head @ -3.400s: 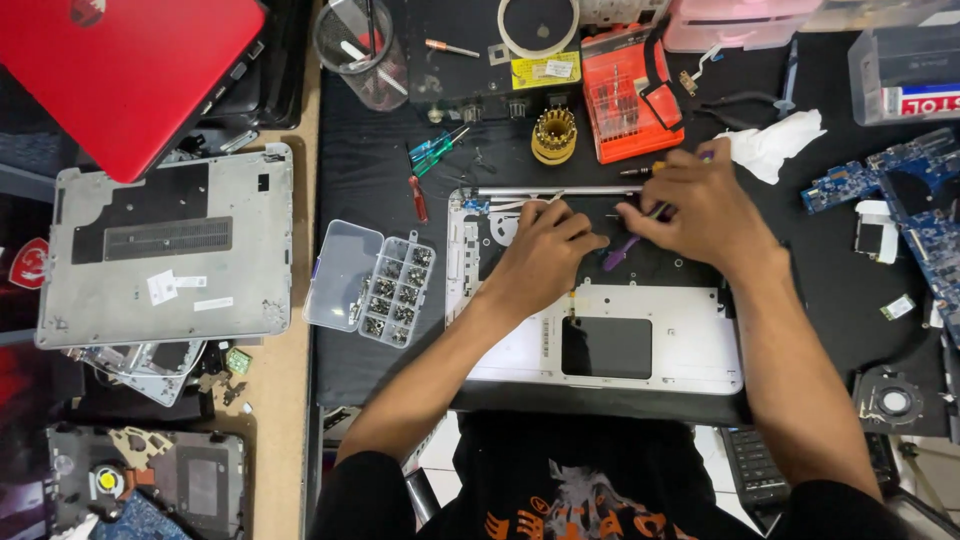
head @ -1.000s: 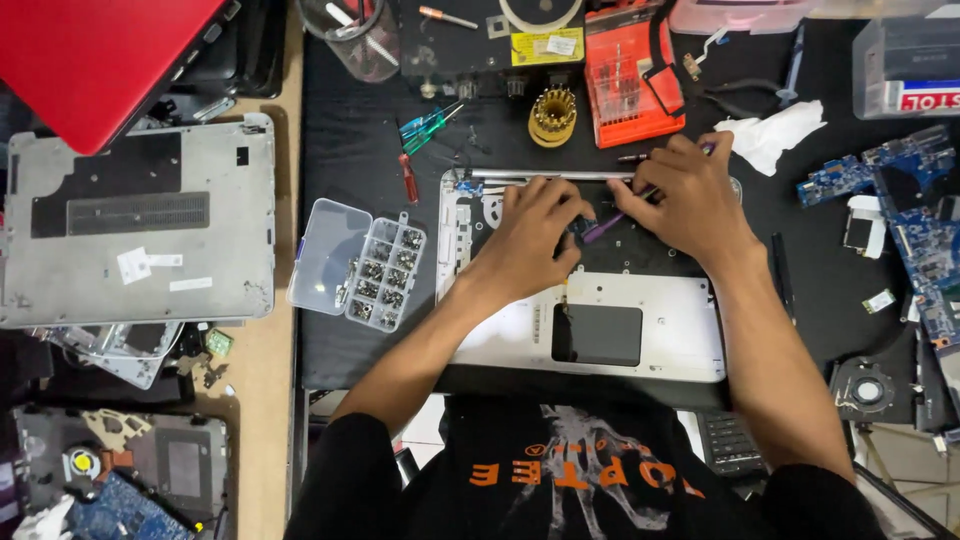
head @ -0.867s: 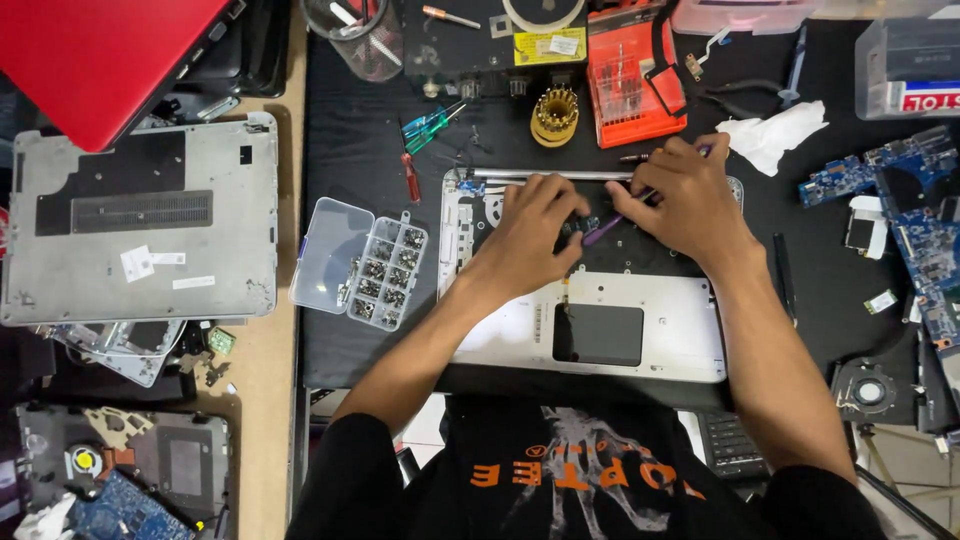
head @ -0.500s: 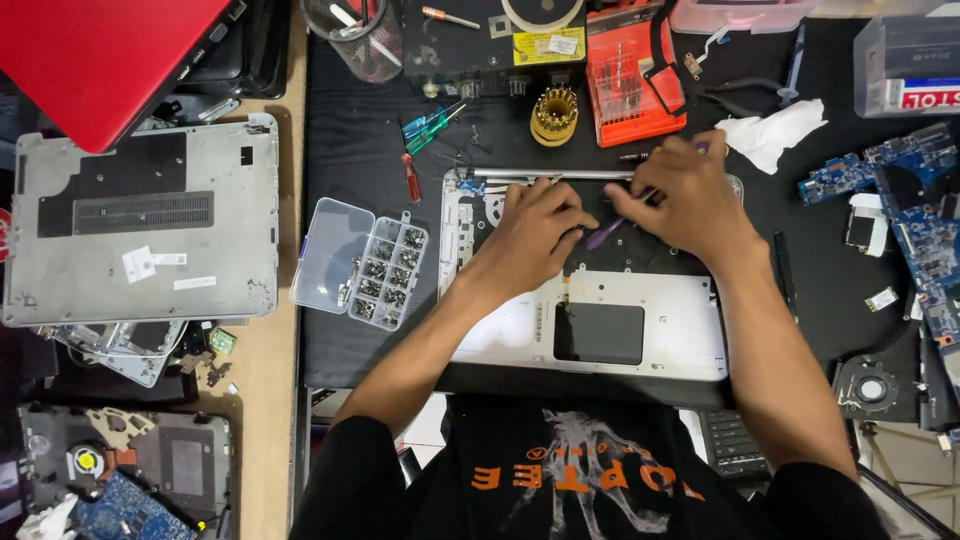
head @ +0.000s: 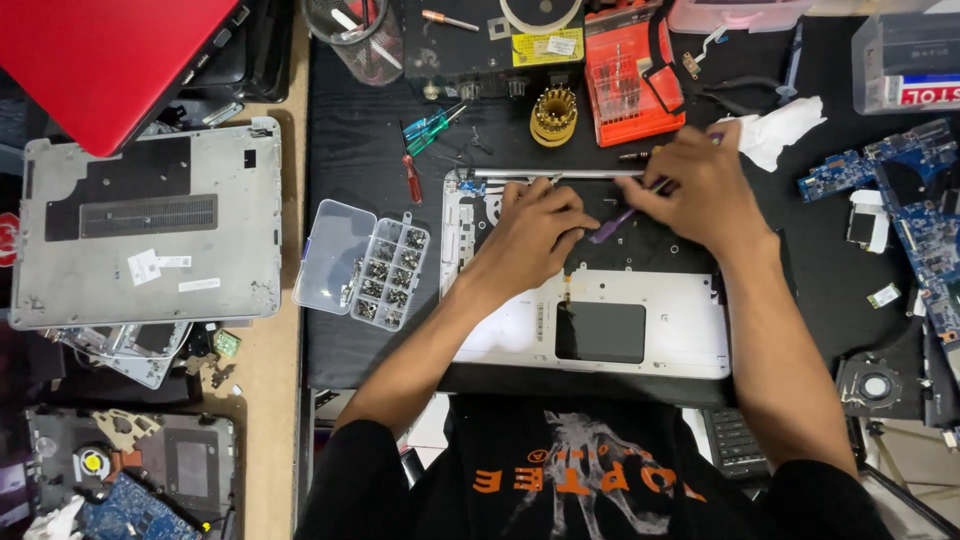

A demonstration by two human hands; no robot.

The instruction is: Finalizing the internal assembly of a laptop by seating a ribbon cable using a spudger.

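Note:
An opened silver laptop palmrest shell (head: 640,352) lies upside down on the black mat, its dark touchpad underside (head: 600,332) toward me. My left hand (head: 535,232) presses fingers down on the black keyboard back near the shell's far left. My right hand (head: 700,190) grips a purple-handled tool (head: 612,226) that angles down onto the keyboard back, beside the left fingertips. The tool's tip is hidden by my fingers.
A clear screw organiser box (head: 364,264) sits left of the shell, with red and green screwdrivers (head: 422,142) above it. A grey laptop bottom cover (head: 148,236), a red laptop (head: 110,60), an orange bit case (head: 630,82) and blue circuit boards (head: 916,210) surround the mat.
Both hands stayed on the keyboard back with only small shifts. The right hand and purple tool edged slightly; the camera view drifted a little.

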